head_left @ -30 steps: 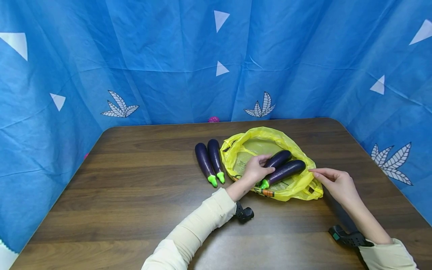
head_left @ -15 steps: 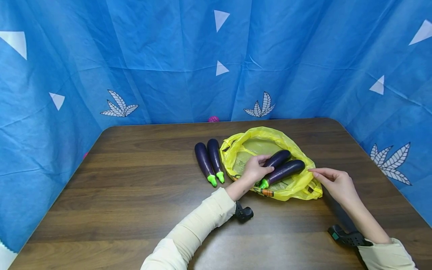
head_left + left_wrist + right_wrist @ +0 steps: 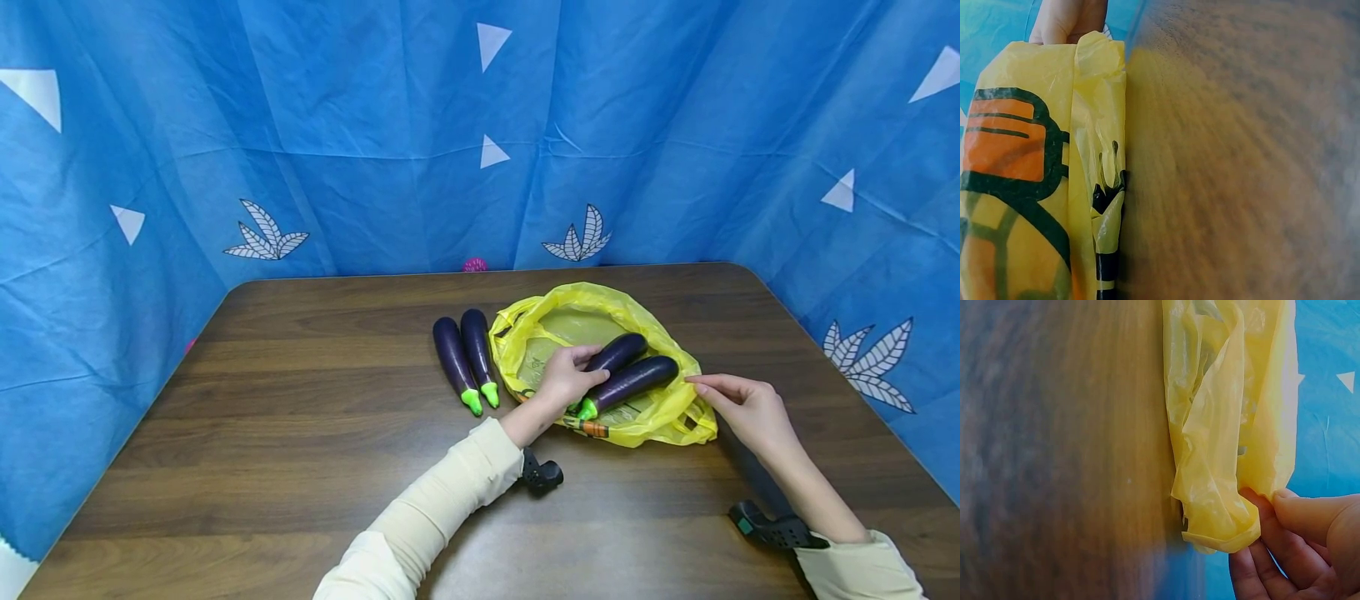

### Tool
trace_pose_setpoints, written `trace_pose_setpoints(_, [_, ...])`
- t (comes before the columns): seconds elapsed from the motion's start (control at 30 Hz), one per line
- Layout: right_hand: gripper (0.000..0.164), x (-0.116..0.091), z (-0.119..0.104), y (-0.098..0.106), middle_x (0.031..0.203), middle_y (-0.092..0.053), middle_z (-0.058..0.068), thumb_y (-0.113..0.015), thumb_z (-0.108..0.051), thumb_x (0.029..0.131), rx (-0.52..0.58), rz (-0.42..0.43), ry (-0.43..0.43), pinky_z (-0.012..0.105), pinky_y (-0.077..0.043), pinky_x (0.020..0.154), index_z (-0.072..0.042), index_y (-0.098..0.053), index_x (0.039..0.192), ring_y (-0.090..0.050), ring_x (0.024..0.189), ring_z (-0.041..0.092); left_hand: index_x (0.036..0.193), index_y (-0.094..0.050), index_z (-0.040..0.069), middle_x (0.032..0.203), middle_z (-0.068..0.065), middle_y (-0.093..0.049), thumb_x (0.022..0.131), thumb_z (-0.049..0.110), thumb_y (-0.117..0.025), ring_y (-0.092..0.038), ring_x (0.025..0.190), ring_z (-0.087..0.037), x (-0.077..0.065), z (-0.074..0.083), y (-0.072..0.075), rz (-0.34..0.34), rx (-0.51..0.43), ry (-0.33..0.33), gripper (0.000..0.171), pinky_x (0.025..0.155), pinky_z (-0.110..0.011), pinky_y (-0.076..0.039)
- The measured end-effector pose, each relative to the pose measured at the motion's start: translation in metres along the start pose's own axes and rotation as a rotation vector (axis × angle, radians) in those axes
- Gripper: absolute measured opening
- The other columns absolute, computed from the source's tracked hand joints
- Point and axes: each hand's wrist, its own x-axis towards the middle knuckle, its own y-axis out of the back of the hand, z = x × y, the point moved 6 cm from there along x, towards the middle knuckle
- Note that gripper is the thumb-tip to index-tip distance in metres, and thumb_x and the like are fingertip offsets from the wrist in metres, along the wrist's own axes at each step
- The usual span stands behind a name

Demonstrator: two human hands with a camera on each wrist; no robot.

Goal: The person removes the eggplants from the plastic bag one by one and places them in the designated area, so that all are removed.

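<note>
In the head view a yellow plastic bag (image 3: 663,421) lies with its mouth wide, and two dark purple eggplants with green stems are inside. My left hand (image 3: 564,382) reaches over the near rim and grips the farther eggplant (image 3: 621,350), thumb on one side and fingers on the other. Against it lies the nearer eggplant (image 3: 637,383). At the right, my right hand (image 3: 753,412) pinches the bag's rim between thumb and fingers; the right wrist view shows this pinch close up. In the left wrist view the printed bag wall hides most of the left hand (image 3: 1069,19).
Just left of the bag, two more eggplants, a left one (image 3: 453,358) and a right one (image 3: 477,350), lie side by side on the brown wooden table (image 3: 315,433). A blue patterned curtain (image 3: 375,150) hangs behind the table and along its sides.
</note>
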Motion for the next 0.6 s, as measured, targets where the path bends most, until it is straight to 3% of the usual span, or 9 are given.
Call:
trace_pose_setpoints(0.4, [0.029, -0.0003, 0.001, -0.0006, 0.101, -0.066, 0.018, -0.057, -0.02, 0.095, -0.004, 0.002, 0.009, 0.007, -0.044, 0.067, 0.004, -0.068, 0.107, -0.048, 0.084, -0.017, 0.123, -0.06, 0.003, 0.12, -0.008, -0.06, 0.085, 0.005, -0.069, -0.054, 0.113, -0.021, -0.0025, 0.0039, 0.0, -0.012, -0.016, -0.014, 0.04, 0.086, -0.025, -0.047])
trace_pose_setpoints(0.6, [0.029, -0.0005, 0.0019, -0.0005, 0.102, -0.066, 0.021, -0.057, -0.02, 0.095, -0.008, 0.0, 0.006, 0.007, -0.043, 0.067, 0.005, -0.068, 0.107, -0.047, 0.084, -0.017, 0.122, -0.061, 0.003, 0.12, -0.009, -0.06, 0.083, 0.003, -0.069, -0.054, 0.114, -0.021, -0.0036, 0.0078, -0.0015, -0.012, -0.067, -0.013, 0.04, 0.086, -0.024, -0.047])
